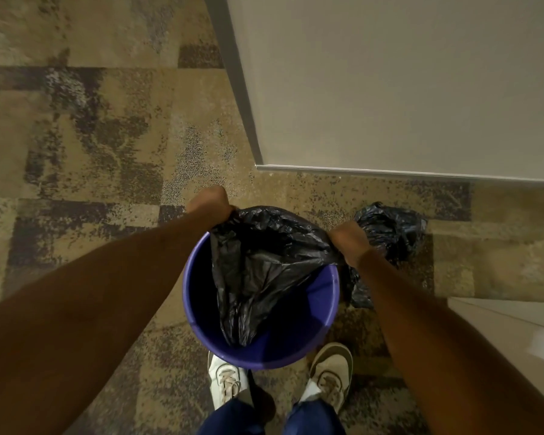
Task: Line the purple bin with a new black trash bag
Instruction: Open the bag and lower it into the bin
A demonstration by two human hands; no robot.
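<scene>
The round purple bin (191, 296) stands on the carpet just in front of my feet. A black trash bag (258, 265) hangs down into it, its mouth stretched over the far part of the rim. My left hand (209, 204) grips the bag's edge at the far left of the rim. My right hand (347, 240) grips the bag's edge at the far right of the rim. The near part of the rim is bare purple plastic.
A second crumpled black bag (393, 227) lies on the carpet right of the bin, behind my right hand. A white wall corner (390, 89) juts in at the upper right. A pale surface (509, 328) sits at the right edge. My shoes (226, 381) touch the bin's base.
</scene>
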